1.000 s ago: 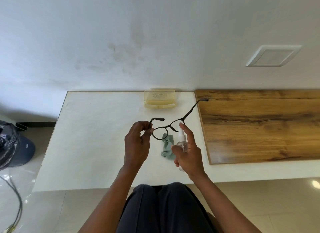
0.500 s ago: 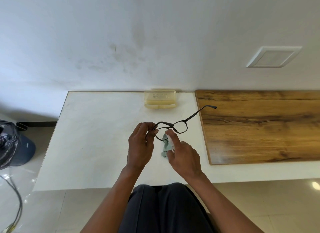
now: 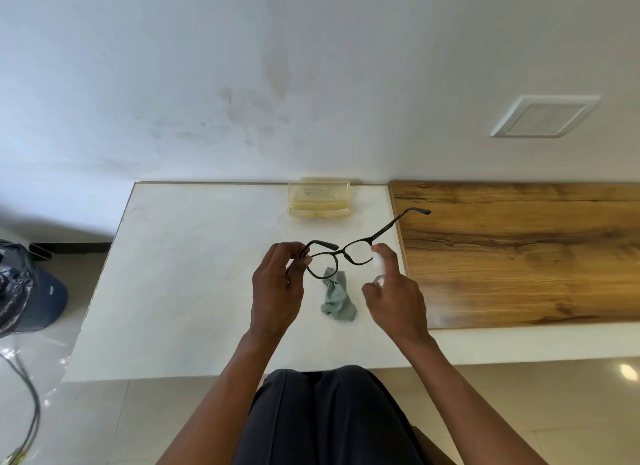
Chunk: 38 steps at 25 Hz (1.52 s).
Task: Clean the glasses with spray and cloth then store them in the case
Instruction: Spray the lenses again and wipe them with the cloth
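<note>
Two hands above bench (image 3: 180, 291): left hand (image 3: 277, 288) pinches glasses (image 3: 341, 253); right hand (image 3: 394, 298) grips spray bottle (image 3: 378, 269). Cloth (image 3: 337, 300) below glasses, case (image 3: 319, 199) beyond at bench's far edge; bench left of glasses bare.

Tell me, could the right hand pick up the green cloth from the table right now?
Probably not yet: the right hand holds the spray bottle. The cloth lies uncovered just beside it, so the path itself is free.

White wall (image 3: 242, 66), white counter (image 3: 180, 274), glossy floor (image 3: 519, 412).
</note>
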### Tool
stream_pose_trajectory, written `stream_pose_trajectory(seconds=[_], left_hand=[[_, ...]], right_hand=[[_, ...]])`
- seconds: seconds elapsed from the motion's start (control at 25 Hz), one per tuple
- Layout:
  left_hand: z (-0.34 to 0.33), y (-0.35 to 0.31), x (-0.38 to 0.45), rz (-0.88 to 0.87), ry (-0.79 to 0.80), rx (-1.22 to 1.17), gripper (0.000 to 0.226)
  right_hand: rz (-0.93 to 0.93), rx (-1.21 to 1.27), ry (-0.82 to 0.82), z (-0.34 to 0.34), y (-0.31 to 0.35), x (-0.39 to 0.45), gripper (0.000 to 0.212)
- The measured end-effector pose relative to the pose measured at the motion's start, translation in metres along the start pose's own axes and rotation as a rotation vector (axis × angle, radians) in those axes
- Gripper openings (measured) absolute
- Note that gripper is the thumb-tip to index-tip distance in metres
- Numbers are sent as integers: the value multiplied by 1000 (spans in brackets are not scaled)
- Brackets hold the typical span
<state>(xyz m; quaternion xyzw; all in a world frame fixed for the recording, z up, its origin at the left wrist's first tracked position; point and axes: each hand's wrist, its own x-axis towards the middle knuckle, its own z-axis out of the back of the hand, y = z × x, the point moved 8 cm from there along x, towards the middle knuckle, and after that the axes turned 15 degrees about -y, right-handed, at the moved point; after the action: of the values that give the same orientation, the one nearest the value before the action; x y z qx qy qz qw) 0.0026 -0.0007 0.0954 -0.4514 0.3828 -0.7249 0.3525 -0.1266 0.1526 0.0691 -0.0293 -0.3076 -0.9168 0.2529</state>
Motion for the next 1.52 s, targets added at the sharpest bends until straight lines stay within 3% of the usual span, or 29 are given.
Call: stream_pose_trajectory(seconds=[0.36,0.52,0.6,0.76,1.08,1.52], left_hand=[[2,2,2,-2,-28,6,9],[4,5,4,-12,-37,21,11],[4,8,5,2,-38,21,10],[4,11,5,22,-41,15,10],[7,19,3,92,-55,-21,11],[8,26,-1,125,-64,-29,10]], right_hand=[[-62,230,-84,2,-21,5,65],[-149,369,58,-20,-47,8,68],[-146,336,90,-28,-58,12,69],[-93,217,-28,-27,-73,23,70],[-211,165,-155,-29,-87,47,56],[-193,131,-136,-31,-84,48,55]])
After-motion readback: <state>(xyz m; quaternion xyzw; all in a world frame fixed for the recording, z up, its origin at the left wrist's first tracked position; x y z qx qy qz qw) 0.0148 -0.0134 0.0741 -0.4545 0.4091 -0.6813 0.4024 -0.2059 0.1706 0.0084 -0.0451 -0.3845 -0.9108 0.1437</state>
